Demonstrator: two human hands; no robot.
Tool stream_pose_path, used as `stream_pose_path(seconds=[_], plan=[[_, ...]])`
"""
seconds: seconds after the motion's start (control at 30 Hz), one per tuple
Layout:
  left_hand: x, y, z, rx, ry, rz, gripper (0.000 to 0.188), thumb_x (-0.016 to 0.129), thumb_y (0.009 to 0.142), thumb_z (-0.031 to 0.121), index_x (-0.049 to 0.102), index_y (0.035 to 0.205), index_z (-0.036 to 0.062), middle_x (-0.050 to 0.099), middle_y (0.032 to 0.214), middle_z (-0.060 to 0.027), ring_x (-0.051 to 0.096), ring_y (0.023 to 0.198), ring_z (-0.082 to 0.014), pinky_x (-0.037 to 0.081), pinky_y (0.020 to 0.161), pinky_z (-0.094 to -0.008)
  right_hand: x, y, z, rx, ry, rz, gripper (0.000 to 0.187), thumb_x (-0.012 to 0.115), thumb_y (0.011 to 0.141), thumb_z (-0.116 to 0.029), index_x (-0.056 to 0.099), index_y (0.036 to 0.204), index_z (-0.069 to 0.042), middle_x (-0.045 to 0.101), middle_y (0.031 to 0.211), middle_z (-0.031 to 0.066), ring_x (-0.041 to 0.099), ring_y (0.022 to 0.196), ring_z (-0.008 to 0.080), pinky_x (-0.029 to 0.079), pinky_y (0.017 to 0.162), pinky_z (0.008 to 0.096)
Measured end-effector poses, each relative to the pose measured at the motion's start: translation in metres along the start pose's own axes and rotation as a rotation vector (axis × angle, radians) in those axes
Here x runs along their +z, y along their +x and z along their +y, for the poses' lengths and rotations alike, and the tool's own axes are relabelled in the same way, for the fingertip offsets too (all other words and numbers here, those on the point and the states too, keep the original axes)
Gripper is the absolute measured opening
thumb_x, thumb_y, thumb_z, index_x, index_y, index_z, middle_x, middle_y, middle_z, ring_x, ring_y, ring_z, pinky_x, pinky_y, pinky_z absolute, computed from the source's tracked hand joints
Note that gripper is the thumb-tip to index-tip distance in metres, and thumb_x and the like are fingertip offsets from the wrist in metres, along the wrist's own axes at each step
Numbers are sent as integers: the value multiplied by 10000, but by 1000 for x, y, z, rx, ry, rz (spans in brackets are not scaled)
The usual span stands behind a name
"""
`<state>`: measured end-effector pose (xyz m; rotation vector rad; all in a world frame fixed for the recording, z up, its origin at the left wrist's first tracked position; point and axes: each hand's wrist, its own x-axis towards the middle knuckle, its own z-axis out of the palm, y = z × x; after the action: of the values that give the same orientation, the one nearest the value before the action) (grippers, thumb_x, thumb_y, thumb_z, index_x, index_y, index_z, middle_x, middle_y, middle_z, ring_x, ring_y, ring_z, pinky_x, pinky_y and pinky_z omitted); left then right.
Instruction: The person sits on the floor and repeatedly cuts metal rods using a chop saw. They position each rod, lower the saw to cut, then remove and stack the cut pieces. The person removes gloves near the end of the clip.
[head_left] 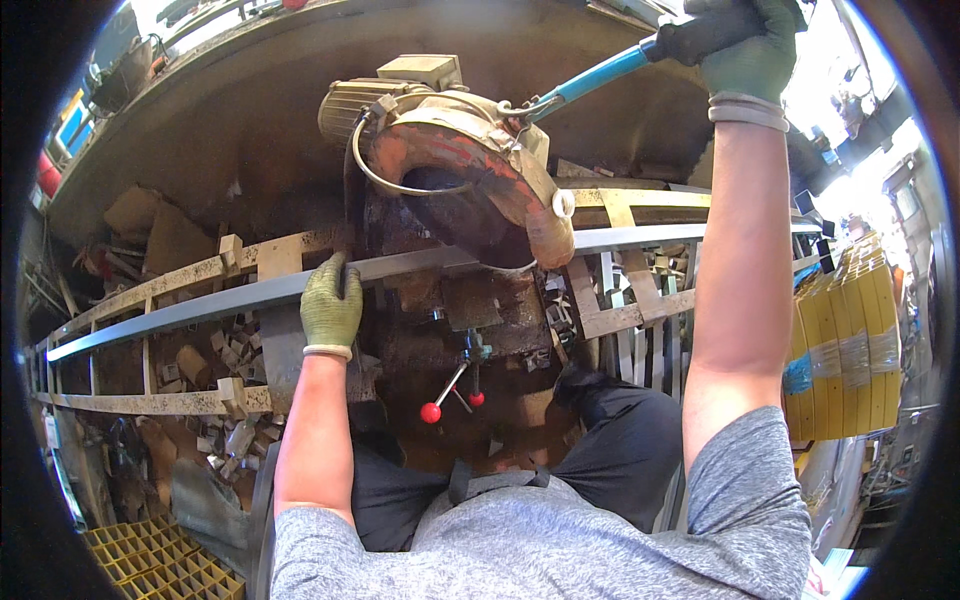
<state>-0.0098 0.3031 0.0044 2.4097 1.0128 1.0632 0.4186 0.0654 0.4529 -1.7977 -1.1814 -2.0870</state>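
Note:
A long grey metal bar (200, 316) runs from the left across to the right, passing under the guard of a large cut-off saw (450, 125). My left hand (332, 308), in a yellow-green glove, grips the bar left of the saw. Up at the far right my gloved right hand (750, 55) is closed round the black end of the saw's blue lever handle (595, 82). The curved guard hides the blade and the bar beneath it. Below the guard, a clamp (472, 348) carries levers with red ball knobs (430, 412).
Rusty support rails (150, 403) flank the saw. Short metal offcuts (240, 440) lie heaped beneath at the left. Yellow bundled pieces (845, 345) stand at the right, and a yellow grid (160, 560) lies at the lower left. A pale cable (365, 165) loops over the saw.

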Motion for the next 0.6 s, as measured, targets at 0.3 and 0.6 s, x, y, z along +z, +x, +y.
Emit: stream_pose_path(seconds=[0.3, 0.6], plan=[[2, -1, -1, -29, 4, 8, 383, 798, 1113, 263, 845, 1388, 0, 851, 1375, -253, 809, 1291, -441, 622, 1169, -532, -13, -33, 26, 958, 2066, 46, 227, 819, 1049, -255, 801, 1191, -79, 797, 982, 71, 756, 902, 257, 650, 909, 527], [0, 1, -1, -12, -9, 29, 363, 781, 1115, 239, 851, 1383, 6, 861, 1351, -237, 813, 1278, -438, 633, 1149, -521, -26, -47, 14, 1079, 2048, 203, 211, 804, 1070, -229, 787, 1210, -72, 762, 952, 81, 721, 870, 249, 651, 852, 496]])
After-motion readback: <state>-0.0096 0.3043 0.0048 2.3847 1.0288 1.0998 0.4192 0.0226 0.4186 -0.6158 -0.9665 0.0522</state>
